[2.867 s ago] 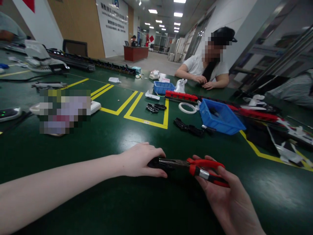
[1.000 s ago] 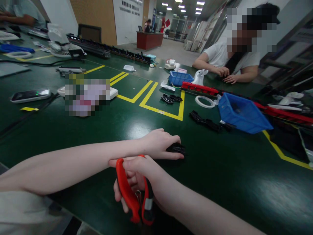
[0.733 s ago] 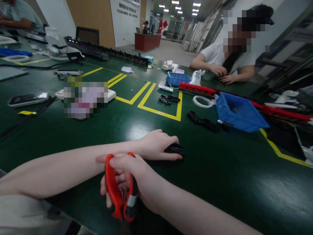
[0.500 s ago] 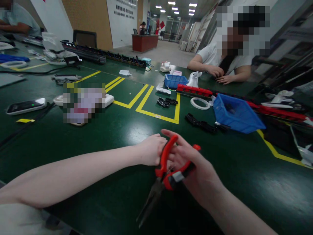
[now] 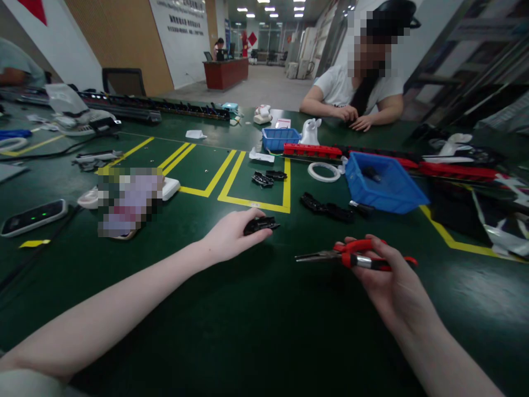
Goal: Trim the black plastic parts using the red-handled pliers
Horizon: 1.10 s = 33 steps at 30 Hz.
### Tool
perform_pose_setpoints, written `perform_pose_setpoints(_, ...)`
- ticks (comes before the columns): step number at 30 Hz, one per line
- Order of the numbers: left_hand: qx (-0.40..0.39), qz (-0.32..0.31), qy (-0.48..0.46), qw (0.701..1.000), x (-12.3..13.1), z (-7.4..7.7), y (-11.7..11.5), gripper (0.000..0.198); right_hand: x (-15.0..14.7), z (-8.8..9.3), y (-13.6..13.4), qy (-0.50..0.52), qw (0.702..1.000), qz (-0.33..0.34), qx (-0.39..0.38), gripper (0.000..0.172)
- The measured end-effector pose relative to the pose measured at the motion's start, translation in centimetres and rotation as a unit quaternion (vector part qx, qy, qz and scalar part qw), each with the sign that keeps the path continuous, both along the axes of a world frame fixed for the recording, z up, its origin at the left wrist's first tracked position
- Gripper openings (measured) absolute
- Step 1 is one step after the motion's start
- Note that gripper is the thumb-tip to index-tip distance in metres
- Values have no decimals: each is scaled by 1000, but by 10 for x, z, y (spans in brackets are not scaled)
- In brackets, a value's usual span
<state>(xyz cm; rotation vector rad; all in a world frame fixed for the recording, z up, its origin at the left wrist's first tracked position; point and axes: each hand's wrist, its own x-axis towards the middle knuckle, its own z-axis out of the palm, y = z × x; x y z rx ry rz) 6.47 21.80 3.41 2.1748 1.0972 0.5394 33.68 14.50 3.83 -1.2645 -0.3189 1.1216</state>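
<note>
My left hand [image 5: 235, 234] is closed around a small black plastic part [image 5: 261, 225], thumb in front and fingers behind, just above or on the green table. In my right hand [image 5: 390, 275] is a pair of needle-nose pliers [image 5: 351, 257] with red and black handles, its jaws pointing left toward the black part. The jaws look nearly closed, with nothing between them. Beyond my left hand, more black parts [image 5: 268, 177] lie inside a yellow-taped rectangle. Other black pieces [image 5: 326, 208] lie right of that rectangle.
A blue bin [image 5: 384, 184] holding small dark items stands at the right, beside a roll of white tape [image 5: 324, 172]. Behind it runs a long red strip [image 5: 312, 150]. A phone [image 5: 134, 204] lies at left. A person [image 5: 351, 96] sits across the table [image 5: 231, 342].
My hands have moved apart. The left now has a black part in view; the right has swung the pliers from pointing down to pointing left. The view has shifted slightly.
</note>
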Motion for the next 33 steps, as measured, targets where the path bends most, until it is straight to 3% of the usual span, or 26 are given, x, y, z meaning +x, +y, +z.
perform_pose_setpoints(4,-67,-63,-41,995,13,-1,-23,35,-5,10,-3,26,997,-64,15,19)
perform_pose_setpoints(8,-26,-120,12,992,20,-13,-32,35,-15,16,-11,32,995,-95,11,19)
perform_pose_setpoints(16,70,-186,72,977,25,-22,-33,35,-30,-6,-24,14,999,-16,26,42)
perform_pose_setpoints(20,85,-208,75,972,25,-24,-33,34,-33,-14,-25,12,999,1,33,41)
perform_pose_setpoints(27,88,-225,68,968,23,-27,-34,36,-36,-10,-29,-25,998,-4,49,46)
perform_pose_setpoints(33,75,-227,63,969,22,-26,-31,37,-38,-5,-29,-18,999,-23,20,37)
